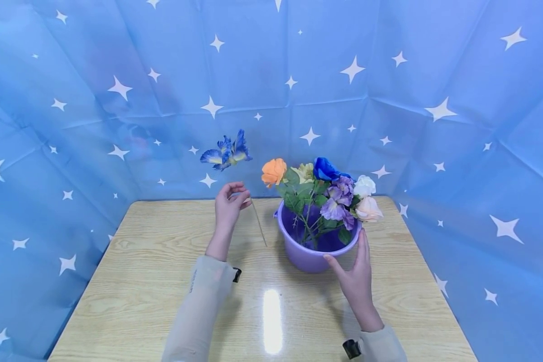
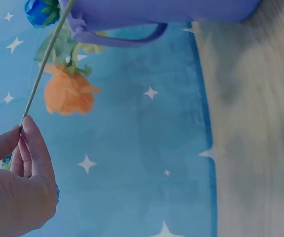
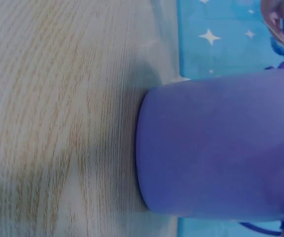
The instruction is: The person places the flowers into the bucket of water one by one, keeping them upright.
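Observation:
My left hand pinches the thin stem of a blue artificial iris between thumb and fingers. The bloom is up and the stem's bare lower end slants down toward a purple bucket. On the bucket's near right rim rests my right hand, thumb in front and fingers along the outer right side. Inside the bucket stand several artificial flowers: an orange rose, a blue rose, purple blooms, a white flower and a pale pink rose.
The bucket stands on a light wooden table toward its back right. Behind and at both sides hangs a blue cloth with white stars. The bucket's purple handle hangs at its side in the left wrist view.

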`<action>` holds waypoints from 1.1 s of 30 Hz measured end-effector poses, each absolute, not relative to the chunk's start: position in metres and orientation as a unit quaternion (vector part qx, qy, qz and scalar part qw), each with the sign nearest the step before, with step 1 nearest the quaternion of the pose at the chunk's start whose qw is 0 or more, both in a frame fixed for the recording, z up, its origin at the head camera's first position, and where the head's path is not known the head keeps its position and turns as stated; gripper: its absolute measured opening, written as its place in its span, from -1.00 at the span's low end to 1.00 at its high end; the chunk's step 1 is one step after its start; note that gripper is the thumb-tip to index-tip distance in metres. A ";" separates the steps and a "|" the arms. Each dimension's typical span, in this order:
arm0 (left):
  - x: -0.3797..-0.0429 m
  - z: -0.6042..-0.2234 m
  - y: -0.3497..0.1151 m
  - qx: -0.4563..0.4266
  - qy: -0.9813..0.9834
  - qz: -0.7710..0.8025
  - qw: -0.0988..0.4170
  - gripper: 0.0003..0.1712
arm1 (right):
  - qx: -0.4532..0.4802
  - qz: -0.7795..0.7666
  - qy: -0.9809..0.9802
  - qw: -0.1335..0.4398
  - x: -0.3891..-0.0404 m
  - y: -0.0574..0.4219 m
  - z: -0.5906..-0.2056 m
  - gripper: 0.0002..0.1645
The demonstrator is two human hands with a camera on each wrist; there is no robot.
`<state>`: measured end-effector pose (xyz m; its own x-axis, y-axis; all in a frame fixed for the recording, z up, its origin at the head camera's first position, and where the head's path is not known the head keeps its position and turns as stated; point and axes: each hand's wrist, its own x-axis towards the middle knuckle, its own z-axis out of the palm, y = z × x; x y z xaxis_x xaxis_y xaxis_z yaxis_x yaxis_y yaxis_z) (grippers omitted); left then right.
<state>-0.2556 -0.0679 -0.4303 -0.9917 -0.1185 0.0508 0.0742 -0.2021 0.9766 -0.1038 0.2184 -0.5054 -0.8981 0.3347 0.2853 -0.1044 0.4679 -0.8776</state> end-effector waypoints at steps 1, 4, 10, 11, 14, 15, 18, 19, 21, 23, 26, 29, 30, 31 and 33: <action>-0.256 -0.428 -0.065 0.016 -0.626 -0.777 0.062 -0.64 | -0.071 0.511 -0.829 0.215 -0.104 0.218 -0.505 0.33; -0.257 -0.421 -0.058 0.012 -0.619 -0.783 0.062 -0.62 | -0.073 0.510 -0.831 0.212 -0.104 0.218 -0.505 0.34; -0.257 -0.409 -0.041 -0.007 -0.617 -0.784 0.066 -0.61 | -0.075 0.509 -0.832 0.208 -0.103 0.218 -0.505 0.34; -0.257 -0.407 -0.038 -0.012 -0.616 -0.785 0.067 -0.61 | -0.076 0.509 -0.831 0.209 -0.103 0.218 -0.505 0.34; -0.256 -0.401 -0.028 -0.029 -0.610 -0.788 0.075 -0.65 | -0.074 0.510 -0.831 0.210 -0.103 0.219 -0.505 0.34; -0.256 -0.400 -0.025 -0.035 -0.607 -0.790 0.078 -0.65 | -0.074 0.510 -0.831 0.210 -0.103 0.219 -0.505 0.34; -0.255 -0.398 -0.015 -0.051 -0.602 -0.793 0.081 -0.64 | -0.073 0.510 -0.830 0.211 -0.103 0.218 -0.505 0.34; -0.255 -0.398 -0.012 -0.055 -0.603 -0.792 0.081 -0.63 | -0.072 0.510 -0.830 0.212 -0.103 0.218 -0.505 0.34; -0.254 -0.398 -0.005 -0.064 -0.607 -0.788 0.084 -0.64 | -0.071 0.510 -0.830 0.215 -0.104 0.218 -0.506 0.34; -0.252 -0.400 0.001 -0.070 -0.612 -0.784 0.081 -0.64 | -0.070 0.512 -0.829 0.216 -0.104 0.218 -0.506 0.34; -0.249 -0.404 0.009 -0.076 -0.624 -0.774 0.078 -0.66 | -0.068 0.515 -0.827 0.217 -0.104 0.218 -0.506 0.34; -0.247 -0.409 0.017 -0.079 -0.642 -0.759 0.073 -0.67 | -0.069 0.515 -0.827 0.216 -0.104 0.218 -0.505 0.34; -0.246 -0.410 0.019 -0.081 -0.649 -0.753 0.073 -0.68 | -0.070 0.515 -0.827 0.216 -0.104 0.218 -0.505 0.35; -0.245 -0.412 0.021 -0.084 -0.655 -0.748 0.072 -0.69 | -0.070 0.514 -0.827 0.216 -0.104 0.218 -0.505 0.34; -0.243 -0.415 0.024 -0.093 -0.669 -0.734 0.069 -0.70 | -0.070 0.512 -0.828 0.216 -0.104 0.218 -0.506 0.34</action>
<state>-0.2428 0.0238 -0.4147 -0.9734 0.0227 0.2281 0.2250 -0.0954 0.9697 -0.1041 0.2184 -0.5055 -0.8967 0.3379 0.2860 -0.1050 0.4653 -0.8789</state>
